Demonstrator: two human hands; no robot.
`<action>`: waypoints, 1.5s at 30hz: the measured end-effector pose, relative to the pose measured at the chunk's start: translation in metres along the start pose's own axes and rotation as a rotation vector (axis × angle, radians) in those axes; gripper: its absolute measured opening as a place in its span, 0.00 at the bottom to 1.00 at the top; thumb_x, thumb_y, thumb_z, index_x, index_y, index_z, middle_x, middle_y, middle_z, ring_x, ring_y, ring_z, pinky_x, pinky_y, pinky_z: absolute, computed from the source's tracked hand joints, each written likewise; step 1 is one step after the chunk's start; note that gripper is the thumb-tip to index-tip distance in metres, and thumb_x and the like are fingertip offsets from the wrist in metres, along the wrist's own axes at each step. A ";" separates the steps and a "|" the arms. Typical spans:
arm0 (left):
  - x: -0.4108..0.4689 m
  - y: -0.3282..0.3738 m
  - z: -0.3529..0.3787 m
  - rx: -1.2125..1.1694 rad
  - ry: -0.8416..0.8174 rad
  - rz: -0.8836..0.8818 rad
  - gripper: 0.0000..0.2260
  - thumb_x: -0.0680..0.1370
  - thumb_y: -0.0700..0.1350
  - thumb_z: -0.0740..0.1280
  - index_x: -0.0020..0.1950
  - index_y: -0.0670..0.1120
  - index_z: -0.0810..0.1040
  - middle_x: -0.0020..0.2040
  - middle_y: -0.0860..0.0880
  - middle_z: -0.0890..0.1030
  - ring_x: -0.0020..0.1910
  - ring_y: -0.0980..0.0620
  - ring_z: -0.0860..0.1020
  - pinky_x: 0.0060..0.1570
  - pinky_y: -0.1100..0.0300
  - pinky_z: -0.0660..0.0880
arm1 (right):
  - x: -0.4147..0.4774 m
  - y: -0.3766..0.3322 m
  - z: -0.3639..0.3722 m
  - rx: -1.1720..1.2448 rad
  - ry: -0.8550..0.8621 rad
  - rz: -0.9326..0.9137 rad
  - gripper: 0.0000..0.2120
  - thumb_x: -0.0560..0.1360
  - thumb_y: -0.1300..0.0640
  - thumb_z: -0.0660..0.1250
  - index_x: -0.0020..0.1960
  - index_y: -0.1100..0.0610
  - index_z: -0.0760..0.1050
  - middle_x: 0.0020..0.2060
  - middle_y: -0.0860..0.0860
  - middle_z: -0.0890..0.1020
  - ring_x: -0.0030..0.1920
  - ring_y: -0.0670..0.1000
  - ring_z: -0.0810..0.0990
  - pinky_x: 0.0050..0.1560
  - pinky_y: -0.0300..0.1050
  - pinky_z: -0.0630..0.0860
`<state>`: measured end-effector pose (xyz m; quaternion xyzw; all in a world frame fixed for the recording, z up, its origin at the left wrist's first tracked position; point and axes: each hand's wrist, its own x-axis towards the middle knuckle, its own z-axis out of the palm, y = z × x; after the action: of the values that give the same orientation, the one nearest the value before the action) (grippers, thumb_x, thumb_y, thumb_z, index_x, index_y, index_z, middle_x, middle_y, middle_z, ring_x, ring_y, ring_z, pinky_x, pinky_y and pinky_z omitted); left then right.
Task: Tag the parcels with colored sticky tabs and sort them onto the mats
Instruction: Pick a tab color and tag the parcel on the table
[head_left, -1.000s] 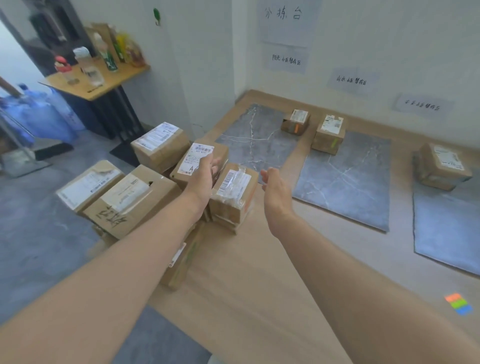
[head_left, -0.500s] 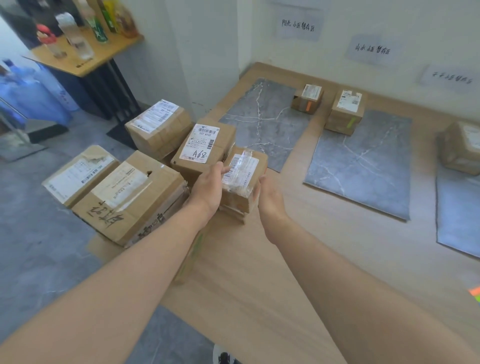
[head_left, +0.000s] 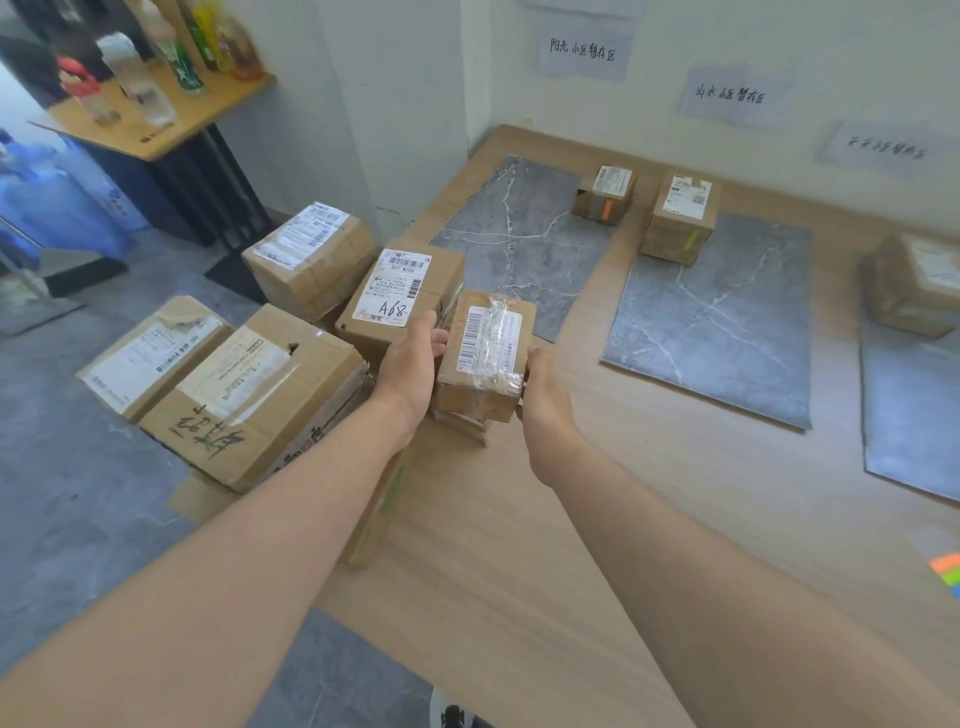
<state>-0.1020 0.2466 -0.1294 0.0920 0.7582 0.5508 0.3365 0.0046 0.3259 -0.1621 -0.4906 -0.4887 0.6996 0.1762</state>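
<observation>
Since a second ago: both hands closed in onto small brown cardboard parcel (head_left: 485, 353). Left hand (head_left: 410, 364) fingers pressed to its left side; right hand (head_left: 543, 387) fingers clasp its right side, tips hidden. Parcel: white barcode label under crinkled clear tape, top tilted. Held between palms at wooden platform (head_left: 519, 519) left edge, beside parcel marked A68 (head_left: 397, 293), near left grey marbled mat (head_left: 511, 234).

We read "A68" handwritten on the label of the parcel (head_left: 400, 296) just left of the hands, with "507 N705" printed under its barcode. On the wall, the first paper sign (head_left: 583, 52) says 阳光小区暂存区, the second sign (head_left: 731, 95) 山水小区暂存区. We can't make out the third sign (head_left: 886, 147); it's too blurred.
</observation>
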 end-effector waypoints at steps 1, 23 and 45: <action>0.000 0.001 0.000 -0.014 -0.002 -0.011 0.21 0.82 0.60 0.53 0.50 0.50 0.80 0.52 0.50 0.83 0.52 0.52 0.80 0.53 0.56 0.74 | -0.003 -0.002 -0.001 -0.002 0.009 -0.013 0.18 0.81 0.46 0.53 0.45 0.47 0.79 0.44 0.46 0.84 0.39 0.46 0.80 0.39 0.37 0.72; -0.075 0.001 0.117 0.086 -0.482 -0.021 0.27 0.83 0.61 0.49 0.49 0.48 0.84 0.44 0.54 0.87 0.53 0.49 0.82 0.58 0.52 0.77 | -0.082 0.022 -0.140 0.069 0.419 -0.147 0.21 0.76 0.45 0.53 0.54 0.51 0.81 0.49 0.48 0.86 0.49 0.50 0.82 0.46 0.44 0.74; -0.214 -0.123 0.271 0.064 -0.512 -0.149 0.22 0.83 0.60 0.50 0.62 0.52 0.79 0.56 0.58 0.81 0.53 0.53 0.80 0.55 0.57 0.74 | -0.157 0.140 -0.344 0.017 0.433 -0.148 0.14 0.84 0.52 0.55 0.54 0.52 0.79 0.45 0.43 0.82 0.41 0.37 0.79 0.37 0.31 0.72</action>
<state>0.2542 0.3002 -0.1972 0.1829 0.6702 0.4589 0.5539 0.4045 0.3232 -0.2158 -0.5906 -0.4683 0.5671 0.3321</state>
